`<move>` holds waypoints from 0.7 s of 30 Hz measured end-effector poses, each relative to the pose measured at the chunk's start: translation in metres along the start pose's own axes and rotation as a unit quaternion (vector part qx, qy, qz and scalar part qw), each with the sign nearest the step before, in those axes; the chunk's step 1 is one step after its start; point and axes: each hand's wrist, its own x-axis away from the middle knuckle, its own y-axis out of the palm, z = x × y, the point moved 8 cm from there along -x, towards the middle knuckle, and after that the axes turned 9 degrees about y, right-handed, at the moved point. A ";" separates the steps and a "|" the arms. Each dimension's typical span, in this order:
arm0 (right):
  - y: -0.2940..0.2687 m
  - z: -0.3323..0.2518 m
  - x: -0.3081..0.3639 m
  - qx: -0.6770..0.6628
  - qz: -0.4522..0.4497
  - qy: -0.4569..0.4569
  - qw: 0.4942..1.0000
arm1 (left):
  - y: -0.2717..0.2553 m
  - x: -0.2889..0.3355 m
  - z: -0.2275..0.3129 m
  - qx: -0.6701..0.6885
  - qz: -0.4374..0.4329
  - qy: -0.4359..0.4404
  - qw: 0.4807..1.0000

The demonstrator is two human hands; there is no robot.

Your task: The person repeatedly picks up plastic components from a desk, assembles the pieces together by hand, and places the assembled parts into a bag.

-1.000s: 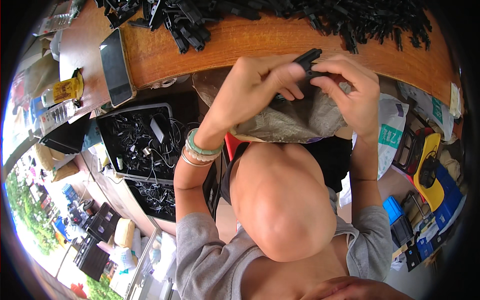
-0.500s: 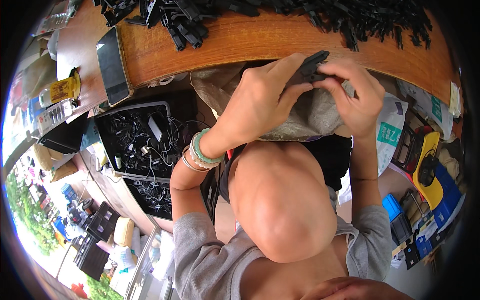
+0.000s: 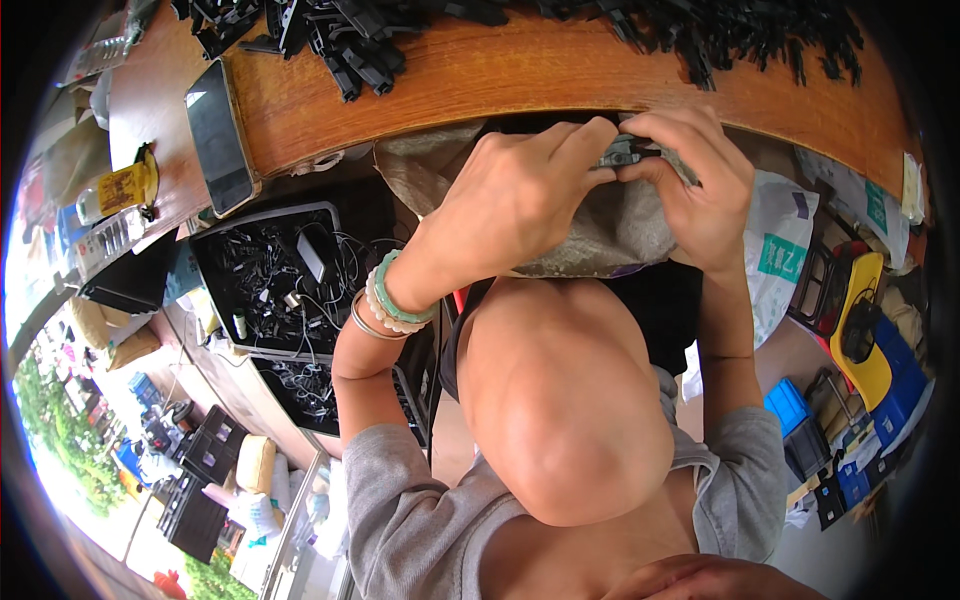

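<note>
A small black plastic part (image 3: 622, 157) is pinched between my two hands, just off the near edge of the wooden table. My left hand (image 3: 525, 190) grips its left end with thumb and fingers closed. On the other end, the thumb and fingers of my right hand (image 3: 705, 185) close in from the right. Fingers cover much of the part, and a greyish, shiny face shows between them. Below the hands, a grey-beige woven sack (image 3: 610, 235) lies over my lap.
Heaps of black plastic parts (image 3: 350, 45) and thinner black pieces (image 3: 720, 35) lie along the table's (image 3: 480, 75) far side. A phone (image 3: 222, 140) rests at the left. Lower left are black bins (image 3: 265, 215) of small parts and cables. A yellow-edged chair (image 3: 858, 340) stands at right.
The black part has been turned between my hands: its long tip no longer sticks up, and a greyish face now shows. My right hand has shifted slightly left.
</note>
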 end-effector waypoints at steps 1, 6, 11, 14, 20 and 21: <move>-0.001 0.001 0.000 0.002 0.010 0.002 1.000 | 0.001 -0.001 -0.001 0.001 -0.001 0.000 1.000; -0.001 0.005 0.000 -0.014 0.005 0.020 1.000 | -0.006 0.000 -0.008 0.074 0.038 -0.007 0.997; 0.006 0.020 -0.020 -0.106 -0.088 0.036 0.990 | -0.004 0.006 -0.024 0.084 0.018 0.000 0.996; 0.000 0.033 -0.043 -0.016 0.013 -0.027 0.999 | -0.036 -0.004 -0.037 -0.126 0.112 -0.002 0.986; 0.021 0.014 -0.068 0.244 0.105 -0.093 0.959 | -0.054 -0.020 -0.064 -0.421 0.139 0.018 0.896; 0.019 0.014 -0.066 0.238 0.103 -0.104 0.960 | -0.051 -0.020 -0.060 -0.425 0.131 0.050 0.894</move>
